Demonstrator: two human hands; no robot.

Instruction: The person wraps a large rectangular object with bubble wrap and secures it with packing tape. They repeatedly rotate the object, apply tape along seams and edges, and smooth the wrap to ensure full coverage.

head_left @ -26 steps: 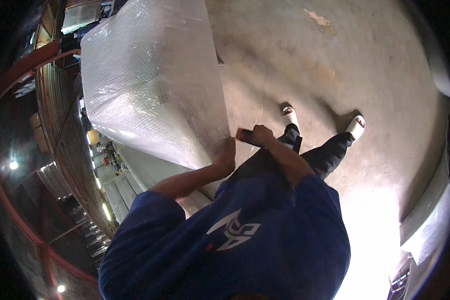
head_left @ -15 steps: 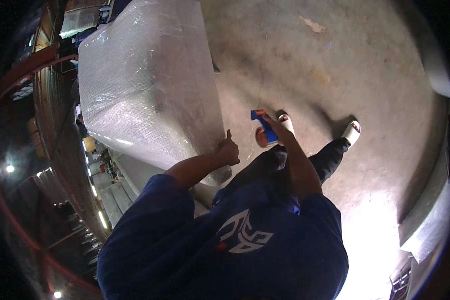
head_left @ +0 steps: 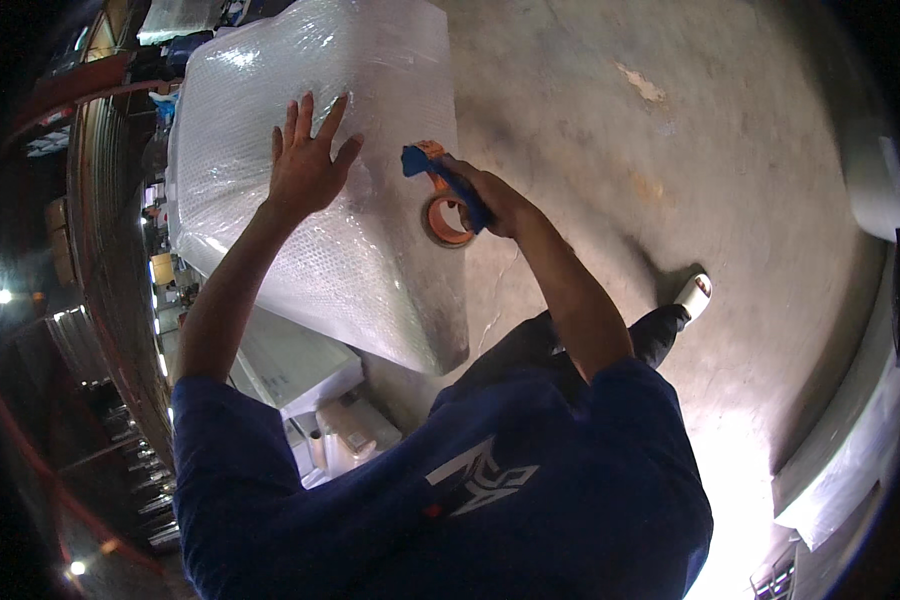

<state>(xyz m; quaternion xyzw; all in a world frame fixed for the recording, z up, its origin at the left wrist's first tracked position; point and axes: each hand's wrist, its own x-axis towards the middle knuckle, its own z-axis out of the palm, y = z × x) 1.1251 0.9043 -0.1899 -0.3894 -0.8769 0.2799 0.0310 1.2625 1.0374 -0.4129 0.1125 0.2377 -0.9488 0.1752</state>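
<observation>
Grey concrete floor (head_left: 590, 120) is filling the right side of the head view. Bubble-wrapped package (head_left: 375, 250), next in size, is lying to the left of the right hand, its straight right edge running roughly away from the person's body. What is supporting it is not showing. Pale box (head_left: 295, 355) is sitting at the package's near-left side, partly hidden by it.

Left hand (head_left: 310, 165) is spreading its fingers, palm down, over the upper part of the wrap; its grip is holding nothing. It appears to be resting flat on the plastic, though contact under the palm is not visible. Of the two hands it is lying nearer the package's middle.

Right hand (head_left: 500, 205) is staying outside the package's edge in this view, its grip closing around the handle of a blue-and-orange tape dispenser (head_left: 462, 187).

Key relation: the dispenser is bridging that edge as seen from above, handle toward the floor side, head over the wrap. Its long axis is slanting from the right hand up and leftward, head pointing toward the left hand but well apart from it. Tape roll (head_left: 431, 219) is hanging on the body-side of the dispenser. Whether roll or head is touching the plastic: cannot tell.
</observation>
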